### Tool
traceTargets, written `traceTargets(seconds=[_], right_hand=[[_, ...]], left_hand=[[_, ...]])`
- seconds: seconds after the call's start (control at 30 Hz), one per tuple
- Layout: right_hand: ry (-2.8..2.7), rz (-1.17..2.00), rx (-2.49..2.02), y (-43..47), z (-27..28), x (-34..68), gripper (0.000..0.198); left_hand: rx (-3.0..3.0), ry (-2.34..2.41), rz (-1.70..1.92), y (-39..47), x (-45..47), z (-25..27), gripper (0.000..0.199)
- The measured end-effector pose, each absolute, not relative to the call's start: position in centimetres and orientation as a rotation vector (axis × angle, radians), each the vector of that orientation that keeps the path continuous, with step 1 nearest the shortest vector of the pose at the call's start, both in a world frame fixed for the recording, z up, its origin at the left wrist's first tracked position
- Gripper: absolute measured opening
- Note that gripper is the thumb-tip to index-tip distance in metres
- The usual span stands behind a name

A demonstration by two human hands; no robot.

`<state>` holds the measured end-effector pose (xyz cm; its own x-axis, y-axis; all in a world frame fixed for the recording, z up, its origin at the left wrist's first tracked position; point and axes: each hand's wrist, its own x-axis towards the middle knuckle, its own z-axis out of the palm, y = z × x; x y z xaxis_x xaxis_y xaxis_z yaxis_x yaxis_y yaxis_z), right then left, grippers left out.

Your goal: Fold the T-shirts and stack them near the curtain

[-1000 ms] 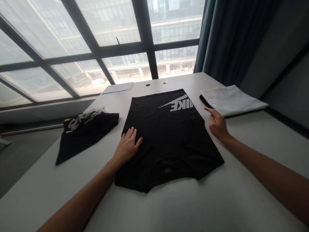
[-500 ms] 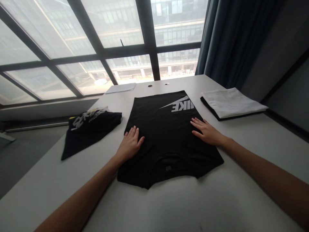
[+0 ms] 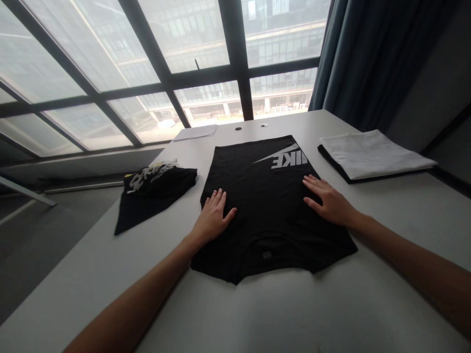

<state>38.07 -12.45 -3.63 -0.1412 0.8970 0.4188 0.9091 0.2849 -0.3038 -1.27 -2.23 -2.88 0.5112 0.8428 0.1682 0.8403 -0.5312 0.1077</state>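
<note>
A black T-shirt (image 3: 265, 196) lies spread on the white table, its neckline toward me and a white printed logo near its far right corner. My left hand (image 3: 213, 213) rests flat on the shirt's left side, fingers stretched out and thumb apart. On the right side, my right hand (image 3: 327, 198) lies flat too, with its fingers pointing inward across the cloth. Neither hand grips the fabric. The sleeves do not show as spread out; the cloth looks mostly smooth.
Left of the shirt sits a crumpled black garment (image 3: 158, 191) with white and yellow print. A folded white cloth (image 3: 375, 154) lies on black fabric at the right. White sheets (image 3: 195, 132) lie at the far edge of the table (image 3: 279, 314), before windows and a blue curtain (image 3: 353, 63).
The whole scene has shifted slightly rightward as my view turned a little left. Both hands stay flat on the T-shirt in about the same places.
</note>
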Motion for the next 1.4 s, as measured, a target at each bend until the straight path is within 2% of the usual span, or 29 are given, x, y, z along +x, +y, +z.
traceTargets(seconds=[0.23, 0.37, 0.57, 0.8, 0.97, 1.23, 1.4], right_hand=[[-2.059, -0.117, -1.754, -13.4, -3.7, 35.2, 0.062], [-1.988, -0.154, -1.728, -13.4, -3.8, 35.2, 0.058], [-1.86, -0.244, -1.627, -12.9, -4.1, 36.8, 0.052], [-1.893, -0.384, -1.544, -13.0, -3.9, 37.2, 0.051], [-1.726, -0.372, -1.596, -12.5, -3.3, 38.1, 0.047], [-1.474, -0.178, -1.512, -11.3, -3.4, 40.3, 0.042], [-1.469, -0.128, -1.479, -11.2, -3.4, 40.0, 0.039]], left_hand=[[2.715, 1.5, 0.267, -2.3, -1.5, -4.3, 0.076], [2.603, 1.487, 0.264, -2.2, -1.4, -2.8, 0.076], [2.466, 1.471, 0.513, -2.5, -1.7, 0.0, 0.064], [2.662, 1.329, 0.293, -4.9, -1.5, -1.7, 0.068], [2.734, 1.273, 0.438, -5.1, -1.3, -1.5, 0.062], [2.821, 1.099, 0.573, -4.0, -1.3, -1.5, 0.056], [2.899, 0.99, 0.371, -3.7, -1.4, -2.0, 0.057]])
